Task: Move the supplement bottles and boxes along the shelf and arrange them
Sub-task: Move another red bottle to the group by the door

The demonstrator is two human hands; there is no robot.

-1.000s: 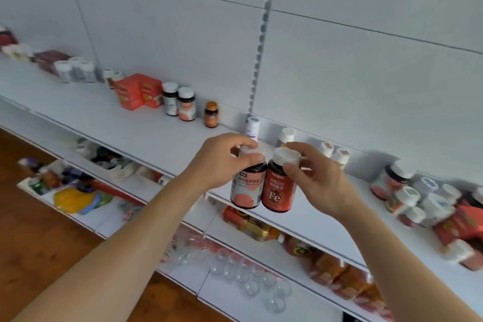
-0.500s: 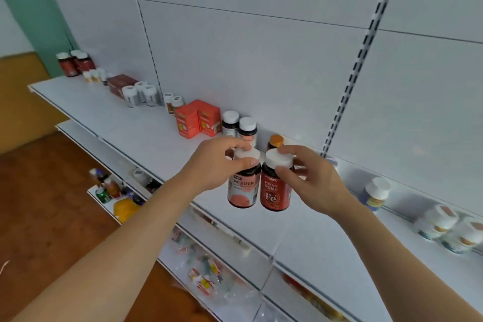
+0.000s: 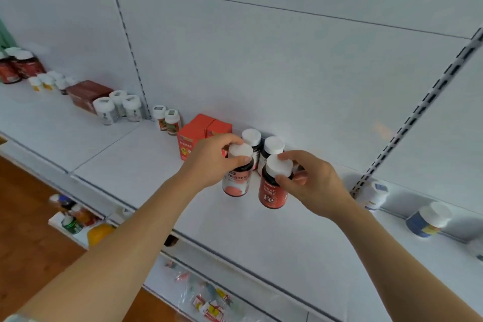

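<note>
left hand (image 3: 209, 162) fingers pinch pink-label bottle (image 3: 236, 178) cap | right hand (image 3: 312, 185) fingers pinch Fe bottle (image 3: 273, 185) cap | orange boxes (image 3: 196, 136) at 10 o'clock

Two bare forearms come in from about 7 and 5 o'clock, no sleeves or watch on what shows. Both hands, left (image 3: 209, 162) and right (image 3: 312, 185), have no gloves or rings that I can spot. There's a sliver of pale fabric at the bottom-left corner, too cropped to identify.
</note>
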